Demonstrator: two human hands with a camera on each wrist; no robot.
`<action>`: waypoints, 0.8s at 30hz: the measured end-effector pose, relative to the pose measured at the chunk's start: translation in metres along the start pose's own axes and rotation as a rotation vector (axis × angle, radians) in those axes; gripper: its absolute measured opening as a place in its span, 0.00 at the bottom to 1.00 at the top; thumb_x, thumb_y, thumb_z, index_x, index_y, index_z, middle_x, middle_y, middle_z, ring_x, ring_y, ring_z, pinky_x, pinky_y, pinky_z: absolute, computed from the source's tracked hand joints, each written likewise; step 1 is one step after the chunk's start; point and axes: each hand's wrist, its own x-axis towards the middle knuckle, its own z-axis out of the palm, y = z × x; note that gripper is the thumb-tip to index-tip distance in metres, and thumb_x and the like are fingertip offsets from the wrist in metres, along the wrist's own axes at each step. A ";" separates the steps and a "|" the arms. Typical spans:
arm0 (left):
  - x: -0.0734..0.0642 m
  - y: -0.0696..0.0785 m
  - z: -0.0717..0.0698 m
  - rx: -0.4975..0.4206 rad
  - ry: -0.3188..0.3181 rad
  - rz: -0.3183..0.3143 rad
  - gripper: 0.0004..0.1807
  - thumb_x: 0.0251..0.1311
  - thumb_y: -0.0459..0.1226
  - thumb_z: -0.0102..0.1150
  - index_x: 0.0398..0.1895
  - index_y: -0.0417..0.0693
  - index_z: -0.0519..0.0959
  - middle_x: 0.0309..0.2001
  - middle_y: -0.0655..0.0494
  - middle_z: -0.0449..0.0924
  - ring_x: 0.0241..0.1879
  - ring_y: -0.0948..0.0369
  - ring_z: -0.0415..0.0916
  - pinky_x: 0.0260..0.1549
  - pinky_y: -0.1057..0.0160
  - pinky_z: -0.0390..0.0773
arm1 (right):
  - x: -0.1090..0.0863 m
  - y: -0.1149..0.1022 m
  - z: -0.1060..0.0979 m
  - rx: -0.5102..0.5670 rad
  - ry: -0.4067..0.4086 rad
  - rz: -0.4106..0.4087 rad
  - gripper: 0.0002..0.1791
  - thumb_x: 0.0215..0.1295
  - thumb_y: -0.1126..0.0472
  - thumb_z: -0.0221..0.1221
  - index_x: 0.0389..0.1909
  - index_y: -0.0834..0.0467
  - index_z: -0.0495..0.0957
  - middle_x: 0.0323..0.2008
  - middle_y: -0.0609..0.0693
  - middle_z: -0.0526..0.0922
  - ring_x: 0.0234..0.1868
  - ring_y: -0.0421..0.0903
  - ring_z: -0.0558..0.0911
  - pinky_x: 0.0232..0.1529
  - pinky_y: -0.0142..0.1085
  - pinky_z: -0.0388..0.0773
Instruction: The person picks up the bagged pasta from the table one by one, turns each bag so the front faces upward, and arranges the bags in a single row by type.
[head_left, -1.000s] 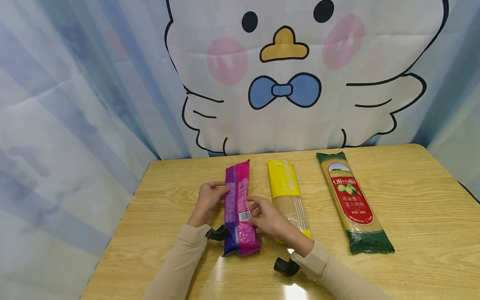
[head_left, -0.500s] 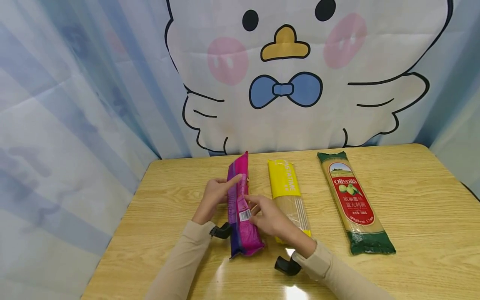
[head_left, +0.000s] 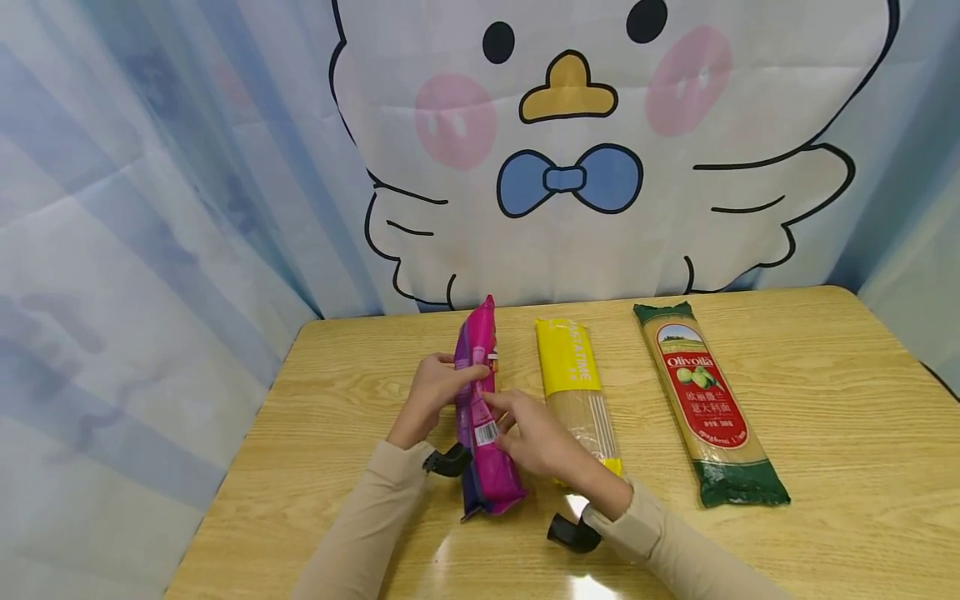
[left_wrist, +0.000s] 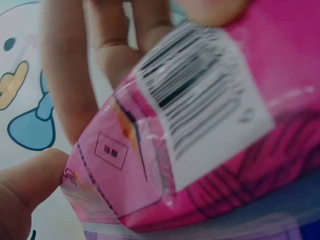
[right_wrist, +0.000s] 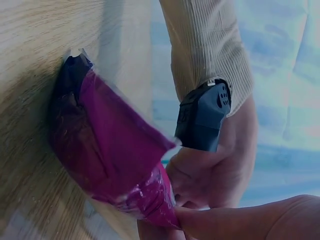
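Observation:
A pink and purple plastic packet [head_left: 482,417] with a white barcode label [left_wrist: 200,95] is tipped up toward its long edge on the left half of the table. My left hand [head_left: 432,393] grips its left side, thumb across the front face and fingers partly hidden behind. At the right edge, my right hand [head_left: 534,427] pinches the packet beside the barcode. The right wrist view shows the packet's crimped lower end [right_wrist: 77,67] close over the wood. Just right of it lies a yellow packet of spaghetti [head_left: 573,383], partly covered by my right hand.
A green-ended packet of spaghetti [head_left: 701,400] with a red label lies slantwise farther right on the wooden table [head_left: 840,417]. Behind the table hangs a curtain [head_left: 585,250] with a cartoon bird. A black wrist camera [head_left: 573,533] sits at each cuff.
The pink and purple packet has tilted from lying flat up toward its edge, its far end rising. My left hand has shifted right, its thumb moving onto the face. The right hand stays nearly put.

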 end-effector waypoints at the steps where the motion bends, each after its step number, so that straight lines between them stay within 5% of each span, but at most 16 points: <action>1: 0.000 0.000 0.000 -0.016 0.001 0.002 0.40 0.49 0.44 0.73 0.60 0.30 0.68 0.50 0.37 0.80 0.40 0.55 0.82 0.41 0.55 0.86 | 0.000 0.000 0.000 0.002 -0.004 -0.006 0.32 0.58 0.78 0.59 0.66 0.69 0.69 0.50 0.60 0.79 0.42 0.49 0.81 0.37 0.32 0.81; 10: 0.002 -0.003 -0.001 -0.088 0.013 0.005 0.36 0.49 0.41 0.72 0.59 0.30 0.71 0.46 0.38 0.82 0.33 0.57 0.85 0.36 0.56 0.87 | -0.002 0.008 -0.006 0.099 -0.082 -0.016 0.30 0.63 0.72 0.59 0.67 0.68 0.68 0.50 0.59 0.78 0.44 0.49 0.81 0.38 0.32 0.83; 16: 0.003 -0.004 -0.004 -0.146 0.007 -0.008 0.37 0.51 0.41 0.71 0.62 0.30 0.70 0.47 0.37 0.81 0.34 0.57 0.84 0.36 0.56 0.87 | -0.004 0.019 -0.013 0.146 -0.056 0.050 0.29 0.68 0.59 0.61 0.66 0.67 0.69 0.50 0.58 0.80 0.48 0.52 0.82 0.43 0.38 0.84; 24: 0.004 0.000 -0.006 -0.201 -0.044 -0.032 0.38 0.52 0.43 0.71 0.63 0.34 0.70 0.51 0.39 0.79 0.40 0.55 0.84 0.40 0.56 0.86 | -0.004 0.029 -0.013 0.263 -0.054 0.139 0.35 0.69 0.55 0.61 0.70 0.67 0.62 0.57 0.65 0.77 0.55 0.59 0.80 0.53 0.47 0.82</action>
